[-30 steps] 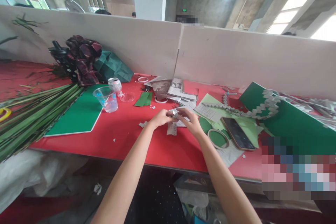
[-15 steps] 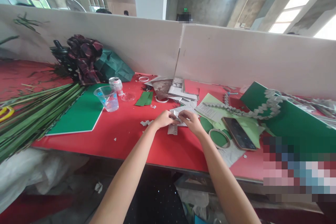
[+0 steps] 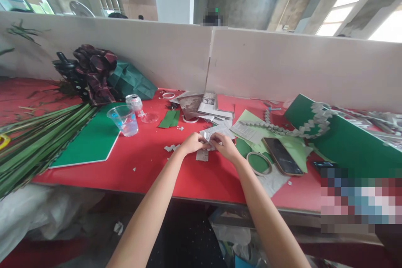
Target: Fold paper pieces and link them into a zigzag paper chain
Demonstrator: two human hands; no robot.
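Observation:
My left hand (image 3: 192, 143) and my right hand (image 3: 222, 144) meet over the middle of the red table. Their fingers pinch a small piece of folded printed paper (image 3: 207, 135), mostly covered by the fingertips. Under them lie a printed paper strip (image 3: 202, 155) and a larger sheet of printed paper (image 3: 223, 130). Several small folded paper pieces (image 3: 171, 148) rest just left of my left hand. A zigzag chain of folded paper (image 3: 318, 123) stretches across the right side of the table.
A smartphone (image 3: 283, 156) and a tape roll (image 3: 259, 163) lie to the right on light green paper. At left stand a clear plastic cup (image 3: 124, 121) and a can (image 3: 134, 104), near a green board (image 3: 84, 142) and long green leaves (image 3: 40, 144). A white partition (image 3: 282, 63) closes the back.
The whole view has shifted slightly to the left. Both hands stay together on the paper, with only slight finger movement.

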